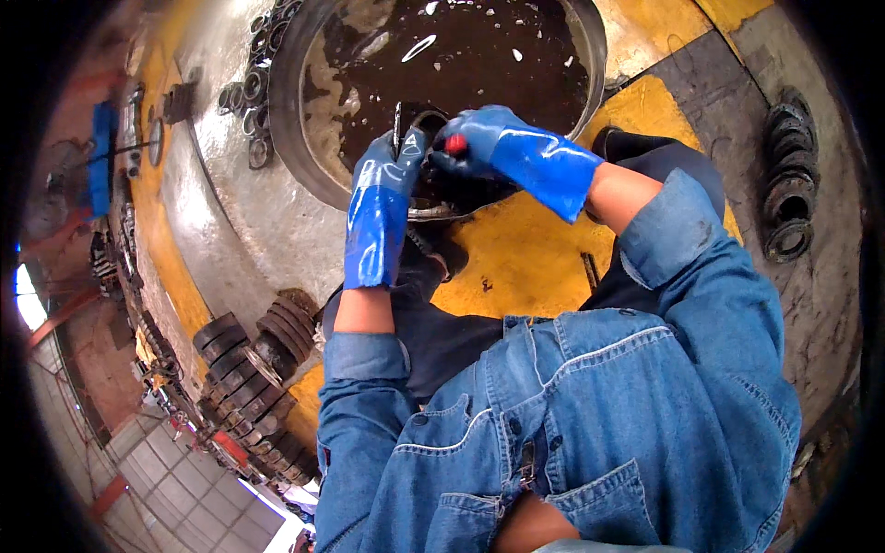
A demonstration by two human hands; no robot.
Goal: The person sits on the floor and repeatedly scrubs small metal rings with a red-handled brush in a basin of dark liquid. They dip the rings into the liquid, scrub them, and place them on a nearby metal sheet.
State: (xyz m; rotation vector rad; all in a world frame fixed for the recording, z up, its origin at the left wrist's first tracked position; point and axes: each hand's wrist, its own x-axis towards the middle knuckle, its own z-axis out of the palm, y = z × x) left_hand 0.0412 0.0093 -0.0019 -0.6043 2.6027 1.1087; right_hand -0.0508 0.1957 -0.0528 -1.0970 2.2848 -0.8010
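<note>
Both my hands wear long blue rubber gloves and work over the near side of a large round metal basin of dark brown liquid. My left hand is closed round a dark metal ring, its rim showing between the hands. My right hand is closed beside the ring on a tool with a red handle end. The tool's working end is hidden by the glove, so its kind does not show.
Several metal rings lie left of the basin. A row of dark rings stands on the grey floor at the right. Stacked ring-shaped parts are at the lower left. Yellow floor shows between my legs.
</note>
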